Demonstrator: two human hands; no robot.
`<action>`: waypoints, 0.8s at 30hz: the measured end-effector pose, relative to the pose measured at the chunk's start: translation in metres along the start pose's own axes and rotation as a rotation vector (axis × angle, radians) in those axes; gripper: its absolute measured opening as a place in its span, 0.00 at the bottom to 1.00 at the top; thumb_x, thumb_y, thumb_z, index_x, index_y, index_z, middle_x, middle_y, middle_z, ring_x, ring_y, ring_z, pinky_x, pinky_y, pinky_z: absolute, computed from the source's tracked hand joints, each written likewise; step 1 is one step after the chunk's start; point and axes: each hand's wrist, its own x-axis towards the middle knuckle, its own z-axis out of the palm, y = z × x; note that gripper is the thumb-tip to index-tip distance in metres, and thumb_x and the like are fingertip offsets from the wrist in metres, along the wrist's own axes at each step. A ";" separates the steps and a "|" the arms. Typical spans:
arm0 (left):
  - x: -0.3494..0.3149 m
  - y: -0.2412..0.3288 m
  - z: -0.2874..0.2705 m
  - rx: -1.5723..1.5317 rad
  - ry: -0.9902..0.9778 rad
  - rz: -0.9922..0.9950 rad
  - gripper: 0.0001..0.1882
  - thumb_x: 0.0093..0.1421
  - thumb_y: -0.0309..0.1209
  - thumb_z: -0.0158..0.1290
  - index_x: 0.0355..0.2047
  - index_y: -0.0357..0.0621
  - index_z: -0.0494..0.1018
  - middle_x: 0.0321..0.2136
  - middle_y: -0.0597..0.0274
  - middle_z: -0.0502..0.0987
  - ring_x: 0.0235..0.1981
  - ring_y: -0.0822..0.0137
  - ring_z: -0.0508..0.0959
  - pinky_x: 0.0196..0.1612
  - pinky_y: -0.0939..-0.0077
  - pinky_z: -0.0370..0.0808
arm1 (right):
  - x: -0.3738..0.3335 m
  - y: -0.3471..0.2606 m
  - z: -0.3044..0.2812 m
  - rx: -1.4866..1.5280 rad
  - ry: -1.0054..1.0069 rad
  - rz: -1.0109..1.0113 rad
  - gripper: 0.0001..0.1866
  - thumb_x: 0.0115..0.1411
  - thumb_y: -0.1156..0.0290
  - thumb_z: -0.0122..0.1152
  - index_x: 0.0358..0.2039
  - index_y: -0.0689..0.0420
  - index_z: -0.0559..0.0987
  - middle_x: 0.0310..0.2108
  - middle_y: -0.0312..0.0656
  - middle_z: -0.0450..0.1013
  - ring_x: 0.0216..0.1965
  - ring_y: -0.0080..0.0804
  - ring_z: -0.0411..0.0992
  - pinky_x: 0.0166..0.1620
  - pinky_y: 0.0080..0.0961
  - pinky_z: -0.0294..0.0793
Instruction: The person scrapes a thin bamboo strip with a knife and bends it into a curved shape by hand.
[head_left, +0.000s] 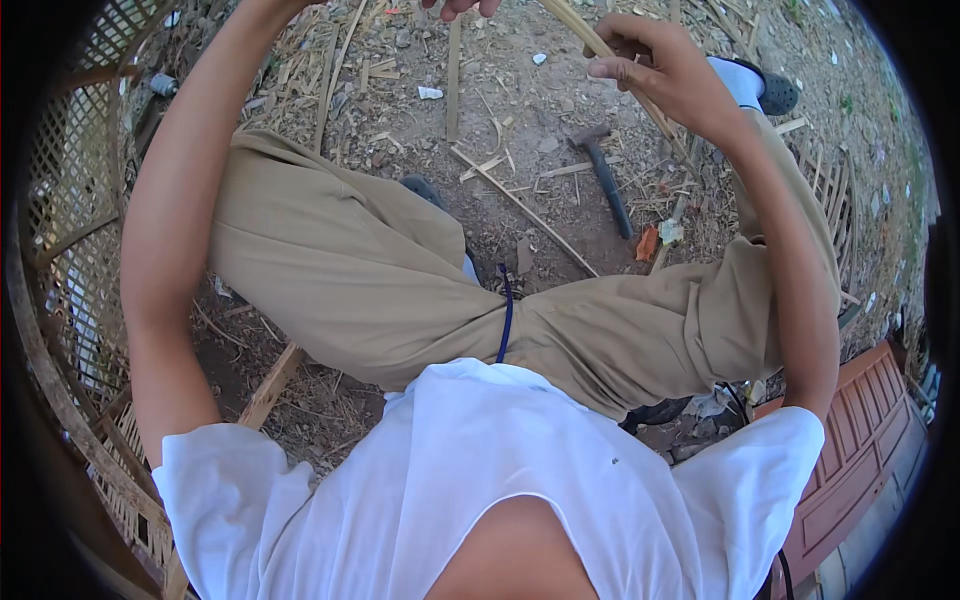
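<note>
Below, hammer (607, 188) beside pale scrap (670, 232), any print illegible; right hand (672, 78) clamped on wooden strip (577, 24); left hand (462, 7) cropped, grip unclear.

A white, round-necked, short-sleeved cloth T-shirt (440, 470) is worn, marked by a small dark speck (615, 461). Baggy, creased khaki cloth trousers (345, 250) are crossed in front by a thin dark-blue cord (506, 315). On the right foot, a pale sock (738, 83) and rounded dark-grey shoe (779, 95) are worn.

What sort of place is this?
Probably an outdoor work yard: the bare dirt ground is littered with wood strips, a hammer lies there, and a lattice panel stands at left.
</note>
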 end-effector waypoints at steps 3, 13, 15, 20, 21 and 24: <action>0.009 -0.003 0.005 -0.071 -0.065 0.055 0.25 0.74 0.49 0.47 0.35 0.42 0.84 0.25 0.64 0.80 0.26 0.74 0.76 0.33 0.76 0.73 | -0.027 0.023 0.041 0.445 0.211 -0.021 0.15 0.70 0.61 0.63 0.49 0.56 0.81 0.39 0.36 0.78 0.43 0.29 0.76 0.49 0.27 0.75; -0.002 -0.013 -0.006 -0.030 0.010 -0.108 0.19 0.72 0.36 0.48 0.29 0.37 0.81 0.22 0.62 0.81 0.21 0.74 0.73 0.31 0.76 0.72 | -0.100 0.179 0.167 0.037 0.359 0.378 0.19 0.65 0.62 0.66 0.51 0.60 0.76 0.46 0.51 0.75 0.44 0.50 0.78 0.48 0.41 0.76; -0.024 -0.019 -0.015 -0.077 0.250 -0.317 0.19 0.72 0.36 0.48 0.29 0.39 0.81 0.22 0.62 0.80 0.22 0.74 0.73 0.30 0.76 0.72 | -0.096 0.149 0.188 -0.126 0.207 0.399 0.18 0.64 0.66 0.66 0.49 0.62 0.75 0.45 0.53 0.75 0.44 0.52 0.78 0.47 0.44 0.78; -0.045 -0.018 -0.033 -0.167 0.496 -0.312 0.19 0.73 0.37 0.46 0.29 0.41 0.79 0.21 0.65 0.79 0.22 0.74 0.73 0.29 0.77 0.71 | -0.080 0.138 0.235 -0.445 0.156 0.446 0.19 0.58 0.76 0.65 0.46 0.73 0.72 0.39 0.60 0.75 0.39 0.63 0.79 0.42 0.49 0.83; -0.049 -0.020 -0.035 -0.240 0.575 -0.280 0.19 0.73 0.38 0.45 0.29 0.42 0.78 0.21 0.66 0.78 0.22 0.74 0.73 0.29 0.77 0.70 | -0.081 0.141 0.238 -0.442 0.158 0.447 0.19 0.58 0.76 0.65 0.46 0.73 0.72 0.39 0.60 0.75 0.39 0.63 0.79 0.42 0.49 0.83; -0.058 -0.025 -0.037 -0.264 0.640 -0.280 0.20 0.73 0.40 0.45 0.27 0.43 0.77 0.21 0.67 0.77 0.23 0.75 0.72 0.30 0.77 0.70 | -0.078 0.146 0.241 -0.278 0.162 0.479 0.19 0.58 0.74 0.64 0.46 0.72 0.72 0.42 0.60 0.75 0.40 0.65 0.79 0.43 0.52 0.82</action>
